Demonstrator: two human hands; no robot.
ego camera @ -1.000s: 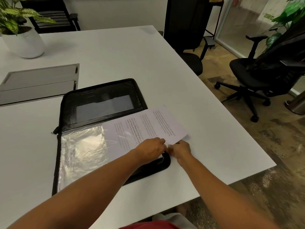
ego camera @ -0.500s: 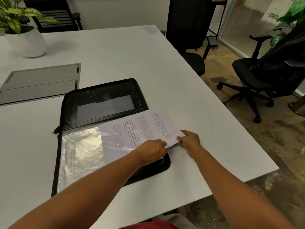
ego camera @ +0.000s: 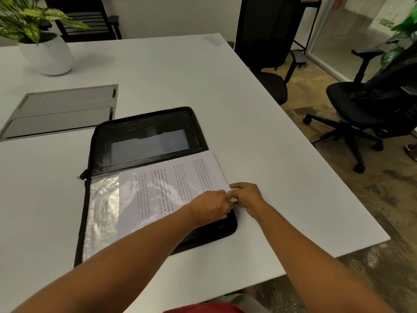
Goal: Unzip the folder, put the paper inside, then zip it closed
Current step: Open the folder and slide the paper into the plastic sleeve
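The black zip folder point(ego camera: 144, 123) lies unzipped and spread flat on the white bench point(ego camera: 282, 168), nearer the near edge than the far one. Its far half carries card slots and a clear window pocket point(ego camera: 149, 147). Its near half carries a crinkled plastic sleeve point(ego camera: 101, 206). The printed paper point(ego camera: 203, 172) is most of the way into that sleeve. Its left part lies under the plastic, and its right end sticks out past the folder's right side toward the bench's right edge. My right hand point(ego camera: 248, 196) pinches the paper's near right corner with curled fingers. My left hand point(ego camera: 209, 207) is curled over the mouth of the sleeve, touching the right one. I cannot tell whether it grips plastic, paper or nothing. A potted plant point(ego camera: 47, 55) stands by the far left corner, and a grey hatch point(ego camera: 61, 109) is set into the bench just beyond the folder.
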